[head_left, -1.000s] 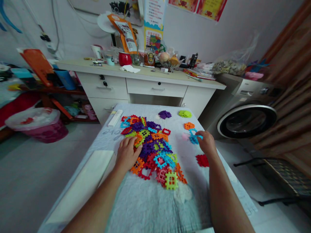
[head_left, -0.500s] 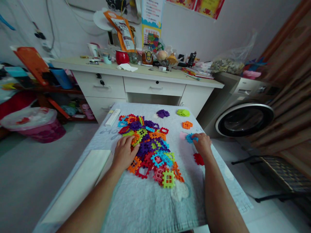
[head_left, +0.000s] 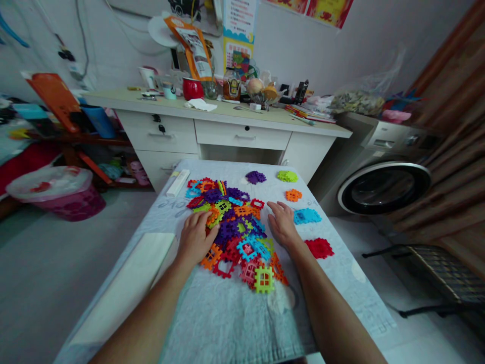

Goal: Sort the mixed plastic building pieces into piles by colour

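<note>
A heap of coloured plastic building pieces (head_left: 233, 227), notched at the edges and some with window-like frames, covers the middle of the cloth-covered table. My left hand (head_left: 195, 237) lies on the heap's left edge, fingers flat over an orange and a lime piece. My right hand (head_left: 282, 222) hovers or rests just right of the heap, fingers outstretched and nothing held. Beyond it lie blue pieces (head_left: 306, 216), with red pieces (head_left: 319, 248) nearer me. Orange (head_left: 293, 195), lime (head_left: 287, 176) and purple pieces (head_left: 255, 177) sit in separate small groups towards the far side.
A white box-like strip (head_left: 178, 183) lies at the table's far left, and a folded pale cloth or sheet (head_left: 125, 283) along the left side. Behind stands a cluttered white desk (head_left: 242, 129). To the right are a washing machine (head_left: 382, 187) and a dark-framed chair (head_left: 443, 273).
My right hand has let go of the blue piece, now lying with the blue group, and has moved left towards the heap. My left hand has stayed in place.
</note>
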`<act>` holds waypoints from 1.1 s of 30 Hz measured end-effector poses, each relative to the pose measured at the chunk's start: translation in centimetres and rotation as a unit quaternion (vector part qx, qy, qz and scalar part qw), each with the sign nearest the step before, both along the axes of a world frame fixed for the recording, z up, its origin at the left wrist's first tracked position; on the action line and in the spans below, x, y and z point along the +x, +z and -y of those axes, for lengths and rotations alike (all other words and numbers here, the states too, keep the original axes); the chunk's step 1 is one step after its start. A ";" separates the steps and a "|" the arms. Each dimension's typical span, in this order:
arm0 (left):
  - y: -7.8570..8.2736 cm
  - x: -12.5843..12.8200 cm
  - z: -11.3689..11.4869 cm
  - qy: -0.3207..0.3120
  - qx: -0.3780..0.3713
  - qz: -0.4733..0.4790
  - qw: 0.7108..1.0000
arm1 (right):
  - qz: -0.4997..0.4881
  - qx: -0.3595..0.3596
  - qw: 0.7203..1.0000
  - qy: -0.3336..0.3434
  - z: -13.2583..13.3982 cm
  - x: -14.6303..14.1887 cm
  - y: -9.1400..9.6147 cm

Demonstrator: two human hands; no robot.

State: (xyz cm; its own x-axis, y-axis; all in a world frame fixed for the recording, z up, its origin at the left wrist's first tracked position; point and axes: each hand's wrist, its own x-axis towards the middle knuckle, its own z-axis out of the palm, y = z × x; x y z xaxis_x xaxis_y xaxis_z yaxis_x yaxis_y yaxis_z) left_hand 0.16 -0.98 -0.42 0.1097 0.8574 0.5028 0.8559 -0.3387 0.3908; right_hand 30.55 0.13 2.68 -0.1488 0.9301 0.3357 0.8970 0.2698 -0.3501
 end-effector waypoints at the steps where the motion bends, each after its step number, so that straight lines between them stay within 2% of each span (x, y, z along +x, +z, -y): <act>1: 0.0 0.0 0.0 0.000 0.001 0.000 1.000 | 0.002 -0.006 1.000 0.014 -0.3 -0.4 -0.4; 8: -0.1 0.0 0.0 0.001 -0.005 0.003 1.000 | 0.027 -0.056 0.997 0.040 -1.4 -1.4 -1.9; 16: 0.0 0.0 0.0 0.001 -0.003 0.006 1.000 | 0.033 -0.069 0.997 -0.004 -1.1 -1.9 -0.9; 22: 0.2 0.1 0.1 -0.003 -0.003 0.013 1.000 | -0.086 0.011 0.996 -0.012 -0.2 -0.5 -0.5; 26: 0.2 0.1 0.0 -0.002 -0.008 0.020 1.000 | -0.150 -0.009 0.987 -0.057 0.2 0.3 -0.4; 28: 0.2 0.0 0.0 0.000 -0.008 0.016 1.000 | -0.120 -0.024 0.991 -0.063 0.2 0.5 -0.4; 33: 0.0 0.0 0.0 0.006 -0.002 0.006 1.000 | 0.013 -0.005 0.998 -0.059 0.4 0.7 -0.3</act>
